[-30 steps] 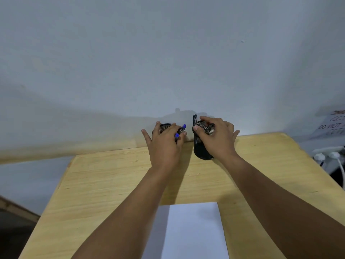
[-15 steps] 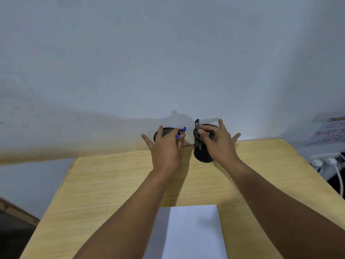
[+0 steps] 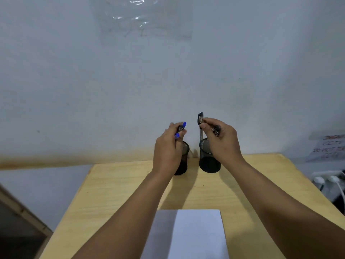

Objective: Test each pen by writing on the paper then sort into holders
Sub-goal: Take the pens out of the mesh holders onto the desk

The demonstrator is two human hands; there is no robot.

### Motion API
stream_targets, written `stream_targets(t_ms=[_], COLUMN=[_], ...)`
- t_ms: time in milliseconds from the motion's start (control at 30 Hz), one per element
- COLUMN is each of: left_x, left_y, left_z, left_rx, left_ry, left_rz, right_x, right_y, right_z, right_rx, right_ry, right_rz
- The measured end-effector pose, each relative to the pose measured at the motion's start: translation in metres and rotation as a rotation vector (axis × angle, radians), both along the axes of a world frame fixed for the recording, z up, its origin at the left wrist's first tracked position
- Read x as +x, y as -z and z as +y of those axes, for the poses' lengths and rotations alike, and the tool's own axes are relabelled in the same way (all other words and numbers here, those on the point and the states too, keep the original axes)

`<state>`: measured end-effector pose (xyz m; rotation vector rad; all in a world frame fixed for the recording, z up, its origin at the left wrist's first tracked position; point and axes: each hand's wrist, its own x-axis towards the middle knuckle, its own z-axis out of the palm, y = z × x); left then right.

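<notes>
Right now both hands are raised above 2 black mesh holders at the far edge of the wooden table [image 3: 115, 187]. The left hand [image 3: 168, 146] has its fingers curled round blue-capped pens [image 3: 180, 129], lifted above the left holder [image 3: 183, 159], which the hand partly hides. The right hand [image 3: 221, 141] grips a bunch of dark pens [image 3: 216, 129], and its thumb and forefinger pinch a clear pen with a black cap [image 3: 200, 126] standing upright, its lower end at the rim of the right holder [image 3: 209, 161]. The holders stand just beside each other, apart. A white sheet of paper [image 3: 197, 234] lies at the near edge, between the forearms.
</notes>
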<state>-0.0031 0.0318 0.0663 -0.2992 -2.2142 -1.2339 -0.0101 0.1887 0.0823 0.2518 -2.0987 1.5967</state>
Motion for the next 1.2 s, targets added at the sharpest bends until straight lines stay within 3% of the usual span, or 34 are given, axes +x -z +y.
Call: stream_targets(t_ms=[300, 433, 600, 767, 1000, 1200], left_x=[0.047, 0.067, 0.084, 0.093, 0.096, 0.092], left_y=[-0.016, -0.002, 0.017, 0.046, 0.074, 0.076], left_z=[-0.064, -0.113, -0.161, -0.189, -0.192, -0.191], left_rx=[0.004, 0.007, -0.022, 0.068, 0.029, 0.047], left_ry=[-0.113, -0.14, -0.128, -0.052, -0.137, -0.196], left_rz=[0.027, -0.139, -0.5, -0.794, -0.868, -0.868], right_x=[0.039, 0.052, 0.066, 0.075, 0.078, 0.074], right_y=[-0.014, 0.004, 0.041, 0.076, 0.092, 0.083], right_z=[-0.072, -0.116, -0.167, -0.193, -0.202, -0.203], right_rx=[0.024, -0.014, -0.135, -0.043, 0.047, 0.174], right_ry=[-0.161, -0.25, -0.364, -0.374, -0.345, -0.363], right_rz=[-0.049, -0.202, -0.56, -0.861, -1.013, -1.024])
